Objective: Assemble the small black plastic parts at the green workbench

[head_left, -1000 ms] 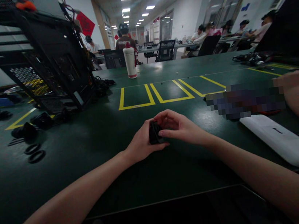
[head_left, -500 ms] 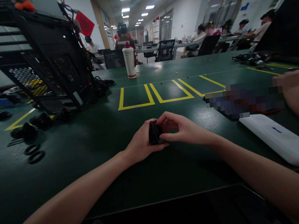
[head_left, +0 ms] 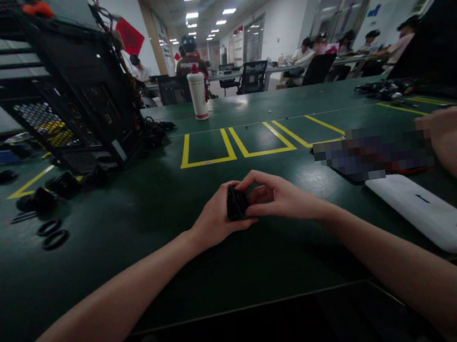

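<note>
A small black object [head_left: 236,202] is held between my two hands above the green table [head_left: 164,291]. My left hand [head_left: 215,217] wraps round its left side and underside. From the right, the thumb and fingers of my right hand [head_left: 272,199] grip its edge. What the object is cannot be made out. Two black rings [head_left: 55,239] lie on the table to the left, beside several black parts [head_left: 62,184].
An open black computer case [head_left: 75,90] stands at the back left. A white tumbler [head_left: 199,96] stands behind yellow tape outlines [head_left: 209,162]. At right lie a white device [head_left: 436,211] and a blurred item, near another person's hand [head_left: 445,123]. People sit farther back.
The black object and the fingers of my right hand have shifted very slightly. Both hands keep their hold.
</note>
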Demonstrator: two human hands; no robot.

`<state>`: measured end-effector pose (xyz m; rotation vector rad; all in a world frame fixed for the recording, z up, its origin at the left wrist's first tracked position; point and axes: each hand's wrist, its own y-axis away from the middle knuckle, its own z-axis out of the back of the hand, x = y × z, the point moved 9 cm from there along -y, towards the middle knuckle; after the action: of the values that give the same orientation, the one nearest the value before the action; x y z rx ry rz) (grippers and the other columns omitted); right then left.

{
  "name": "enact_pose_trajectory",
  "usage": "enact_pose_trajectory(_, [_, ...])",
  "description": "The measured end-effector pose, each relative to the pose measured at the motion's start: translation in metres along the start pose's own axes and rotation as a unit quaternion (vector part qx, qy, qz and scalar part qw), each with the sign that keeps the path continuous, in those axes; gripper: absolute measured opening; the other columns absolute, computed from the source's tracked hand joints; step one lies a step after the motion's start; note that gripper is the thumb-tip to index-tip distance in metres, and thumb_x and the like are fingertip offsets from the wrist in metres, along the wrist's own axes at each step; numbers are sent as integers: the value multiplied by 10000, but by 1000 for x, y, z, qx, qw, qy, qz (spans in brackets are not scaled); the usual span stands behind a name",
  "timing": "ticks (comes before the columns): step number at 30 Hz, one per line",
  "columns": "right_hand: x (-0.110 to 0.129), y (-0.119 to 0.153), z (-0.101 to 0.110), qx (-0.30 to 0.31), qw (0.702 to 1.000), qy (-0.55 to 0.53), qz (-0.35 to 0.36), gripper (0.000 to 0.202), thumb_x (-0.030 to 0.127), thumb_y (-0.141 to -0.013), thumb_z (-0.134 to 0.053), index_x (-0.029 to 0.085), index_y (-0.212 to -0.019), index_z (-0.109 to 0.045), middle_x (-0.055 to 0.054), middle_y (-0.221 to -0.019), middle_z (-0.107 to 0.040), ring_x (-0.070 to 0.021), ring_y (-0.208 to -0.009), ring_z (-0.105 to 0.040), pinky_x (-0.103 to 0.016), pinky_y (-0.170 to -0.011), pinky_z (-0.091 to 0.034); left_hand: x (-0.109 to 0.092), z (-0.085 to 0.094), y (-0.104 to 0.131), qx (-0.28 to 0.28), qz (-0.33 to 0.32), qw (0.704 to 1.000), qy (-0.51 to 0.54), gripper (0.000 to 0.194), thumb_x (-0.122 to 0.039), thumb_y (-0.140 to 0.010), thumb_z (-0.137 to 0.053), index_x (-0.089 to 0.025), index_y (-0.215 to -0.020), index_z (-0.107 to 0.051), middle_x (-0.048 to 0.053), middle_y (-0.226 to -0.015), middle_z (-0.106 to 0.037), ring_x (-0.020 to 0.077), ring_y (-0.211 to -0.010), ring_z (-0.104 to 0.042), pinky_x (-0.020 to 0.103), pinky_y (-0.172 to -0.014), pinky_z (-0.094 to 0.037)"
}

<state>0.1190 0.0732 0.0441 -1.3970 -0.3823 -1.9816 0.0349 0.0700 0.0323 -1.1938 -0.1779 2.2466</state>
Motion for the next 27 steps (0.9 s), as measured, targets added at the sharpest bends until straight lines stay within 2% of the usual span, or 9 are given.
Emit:
enact_pose_trajectory(4, [1,0,2,-17,1000,6,16,314,255,-726,-619,208,-1002,-474,-7,-904,-543,-123,-761,-571,-269,-659,-497,-1,-1,0,6,0,1000,3,646,-349,-626,-704,-192,-1145,-353,68,-1089,-522,230,-981,-527,373,-842,-422])
enact_pose_trajectory(7, [8,0,3,-29,997,43,49,286,223,-737,-604,202,-1005,-507,-22,-957,-534,-139,-840,-559,-327,-777,-484,-3,-1,-1,9,-2,1000,10,626,-338,-637,-699,-192,-1143,-361,67,-1087,-522,227,-982,-526,372,-840,-423])
enact_pose_trajectory(10, [14,1,5,-37,994,76,65,345,176,-722,-612,197,-1050,-506,-41,-1025,-518,-158,-921,-536,-371,-861,-455,-4,0,-1,9,-1,1000,14,610,-333,-637,-700,-183,-1130,-374,68,-1079,-524,227,-980,-522,372,-835,-424])
enact_pose_trajectory(18, [18,3,3,-30,994,69,80,371,127,-708,-607,216,-1056,-514,-37,-1056,-483,-178,-1020,-507,-396,-925,-432,-6,0,-2,14,-9,999,28,605,-312,-646,-691,-188,-1142,-368,73,-1102,-505,227,-1004,-508,378,-853,-420])
enact_pose_trajectory(24, [15,1,3,-45,995,39,78,278,217,-738,-605,220,-1011,-551,-40,-1044,-483,-178,-986,-524,-382,-883,-466,-7,0,-2,13,-11,1000,23,591,-326,-655,-686,-194,-1133,-364,71,-1090,-510,225,-989,-523,367,-833,-437])
enact_pose_trajectory(27, [12,0,5,-60,996,20,68,392,178,-715,-627,216,-1083,-499,-44,-1069,-500,-169,-991,-526,-379,-908,-447,-6,1,-2,11,-11,1000,13,603,-343,-652,-687,-186,-1136,-364,74,-1076,-518,228,-983,-526,369,-827,-441])
